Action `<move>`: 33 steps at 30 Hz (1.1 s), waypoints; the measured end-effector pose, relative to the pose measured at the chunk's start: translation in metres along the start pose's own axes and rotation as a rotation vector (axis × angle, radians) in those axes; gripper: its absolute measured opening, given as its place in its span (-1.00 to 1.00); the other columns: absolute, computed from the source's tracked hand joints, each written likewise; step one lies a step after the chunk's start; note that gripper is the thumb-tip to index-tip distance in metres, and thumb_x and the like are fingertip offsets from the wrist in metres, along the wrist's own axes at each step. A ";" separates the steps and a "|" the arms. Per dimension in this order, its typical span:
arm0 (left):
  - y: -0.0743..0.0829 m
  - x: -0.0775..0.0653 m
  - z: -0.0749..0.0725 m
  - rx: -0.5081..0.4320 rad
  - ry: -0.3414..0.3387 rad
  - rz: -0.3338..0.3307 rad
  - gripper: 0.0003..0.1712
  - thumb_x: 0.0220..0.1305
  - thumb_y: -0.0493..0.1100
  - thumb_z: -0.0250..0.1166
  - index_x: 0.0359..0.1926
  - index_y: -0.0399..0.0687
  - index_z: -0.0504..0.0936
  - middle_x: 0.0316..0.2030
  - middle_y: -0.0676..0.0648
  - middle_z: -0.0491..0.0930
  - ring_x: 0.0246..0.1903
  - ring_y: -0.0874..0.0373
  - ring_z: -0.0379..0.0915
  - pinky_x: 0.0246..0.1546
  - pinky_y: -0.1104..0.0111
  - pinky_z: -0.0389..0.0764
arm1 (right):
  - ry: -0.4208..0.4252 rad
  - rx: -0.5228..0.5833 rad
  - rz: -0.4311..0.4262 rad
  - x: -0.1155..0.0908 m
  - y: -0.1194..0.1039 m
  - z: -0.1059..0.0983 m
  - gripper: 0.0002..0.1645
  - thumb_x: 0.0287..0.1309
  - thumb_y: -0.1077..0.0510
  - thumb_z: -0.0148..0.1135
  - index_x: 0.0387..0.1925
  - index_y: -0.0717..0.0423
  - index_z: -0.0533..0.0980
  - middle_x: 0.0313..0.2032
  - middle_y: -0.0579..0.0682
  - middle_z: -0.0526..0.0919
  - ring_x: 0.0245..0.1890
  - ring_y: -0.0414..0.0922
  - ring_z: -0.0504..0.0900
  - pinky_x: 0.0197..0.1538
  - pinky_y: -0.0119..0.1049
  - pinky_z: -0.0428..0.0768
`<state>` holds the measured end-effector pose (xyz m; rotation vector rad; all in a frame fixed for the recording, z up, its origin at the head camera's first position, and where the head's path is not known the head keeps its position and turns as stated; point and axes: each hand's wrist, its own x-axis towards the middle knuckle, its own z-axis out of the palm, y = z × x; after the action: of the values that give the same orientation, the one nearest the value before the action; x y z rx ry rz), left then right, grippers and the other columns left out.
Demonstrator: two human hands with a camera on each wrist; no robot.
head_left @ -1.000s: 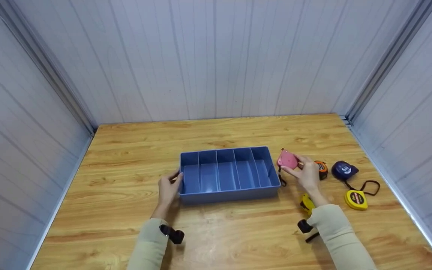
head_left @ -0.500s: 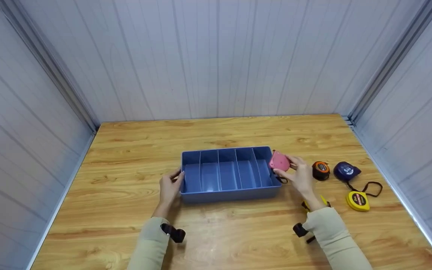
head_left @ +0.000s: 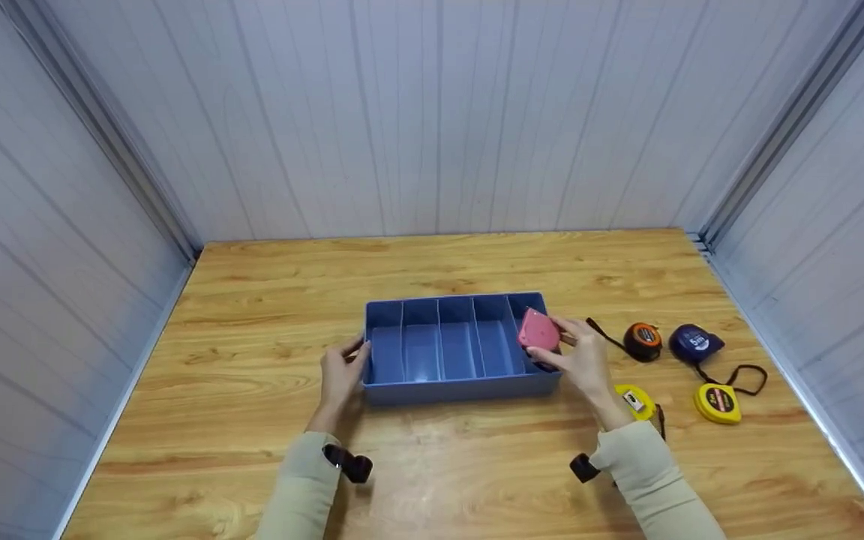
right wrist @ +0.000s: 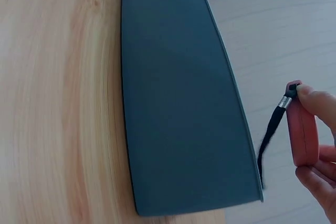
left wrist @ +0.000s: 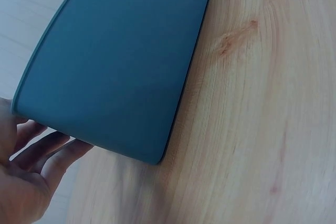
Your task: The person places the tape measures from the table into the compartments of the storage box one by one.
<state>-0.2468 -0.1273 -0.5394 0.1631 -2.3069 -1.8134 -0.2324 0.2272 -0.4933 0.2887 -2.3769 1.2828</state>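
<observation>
A blue divided box [head_left: 462,389] with several compartments lies on the table. My left hand [head_left: 338,379] holds its left end; in the left wrist view the left fingers [left wrist: 58,161] lie against the end wall, by the box [left wrist: 121,66]. My right hand [head_left: 586,360] pinches a pink tape measure [head_left: 538,330] between thumb and fingers, over the rightmost compartment. In the right wrist view, this tape measure [right wrist: 303,135] stands above the box's rim, its black wrist strap [right wrist: 270,132] hanging down to the rim.
Right of the box lie an orange-and-black tape measure [head_left: 643,342], a dark blue one [head_left: 694,343] and a yellow one [head_left: 718,403] with a black strap. Another yellow tape measure [head_left: 636,401] is partly hidden by the right forearm. White panel walls [head_left: 432,112] surround the table.
My right hand has carried the pink tape measure leftward, from beside the box to over its rightmost compartment. My left hand has stayed at the left end.
</observation>
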 end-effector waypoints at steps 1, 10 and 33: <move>0.001 0.000 0.000 -0.002 0.000 -0.006 -0.64 0.17 -0.28 0.17 -0.01 -0.36 0.49 -0.13 -0.27 0.54 -0.19 0.01 0.46 -0.21 0.33 0.50 | -0.008 -0.003 0.011 -0.001 -0.001 0.001 -0.29 -0.41 0.18 0.51 -0.11 0.43 0.49 -0.22 0.26 0.53 -0.25 0.10 0.56 -0.19 -0.11 0.53; 0.000 0.000 0.001 0.011 0.004 0.023 -0.64 0.17 -0.30 0.17 -0.01 -0.38 0.49 -0.12 -0.31 0.52 -0.17 -0.01 0.47 -0.22 0.32 0.51 | -0.048 0.008 0.049 -0.005 -0.012 0.016 -0.27 -0.37 0.08 0.49 -0.06 0.33 0.49 -0.17 0.19 0.54 -0.21 -0.01 0.56 -0.16 -0.21 0.53; -0.002 0.001 0.001 -0.006 0.011 0.004 -0.65 0.17 -0.28 0.18 -0.01 -0.33 0.50 -0.10 -0.26 0.52 -0.12 0.00 0.44 -0.15 0.27 0.48 | -0.083 0.131 -0.035 -0.004 -0.031 0.053 -0.27 -0.36 0.07 0.48 -0.08 0.38 0.48 -0.23 0.14 0.54 -0.25 -0.05 0.57 -0.21 -0.30 0.55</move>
<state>-0.2479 -0.1276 -0.5418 0.1673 -2.2925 -1.8123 -0.2310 0.1657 -0.4980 0.4289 -2.3491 1.4387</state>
